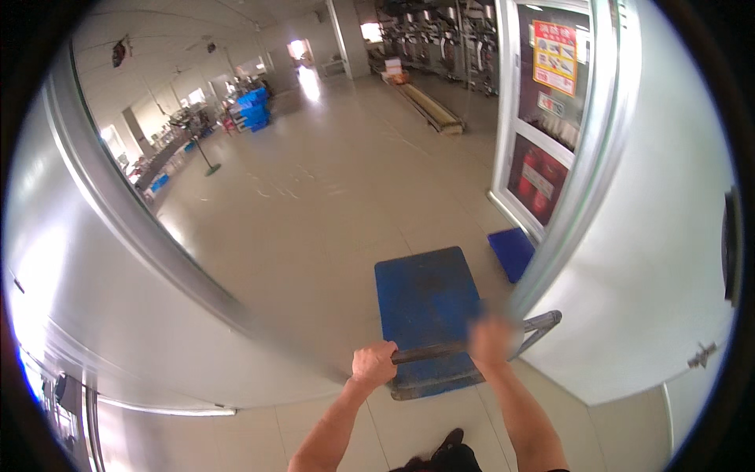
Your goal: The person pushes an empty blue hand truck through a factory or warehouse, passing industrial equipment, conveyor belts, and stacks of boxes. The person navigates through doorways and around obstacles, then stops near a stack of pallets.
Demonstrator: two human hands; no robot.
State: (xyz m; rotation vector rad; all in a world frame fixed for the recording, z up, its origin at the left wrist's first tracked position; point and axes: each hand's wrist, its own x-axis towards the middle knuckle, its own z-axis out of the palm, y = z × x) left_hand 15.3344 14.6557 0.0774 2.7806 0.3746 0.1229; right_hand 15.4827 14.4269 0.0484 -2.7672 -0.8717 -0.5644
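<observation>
A flat platform trolley (429, 287) with a blue, scuffed deck stands in front of me in a doorway; nothing lies on the visible deck. Its grey handle bar (429, 353) runs across near me, higher at the right end. My left hand (374, 363) is closed around the bar's left end. Farther right, my right hand (494, 341) grips the same bar; its outline is blurred, so single fingers do not show. Both forearms reach up from the lower edge.
Metal door frames rise on the left (141, 212) and right (578, 173). By the right frame are a blue flat tray (512, 254) and a cabinet with red extinguishers (538, 185). Beyond are blue crates (253, 108), a long low trough (431, 108) and machinery (440, 39).
</observation>
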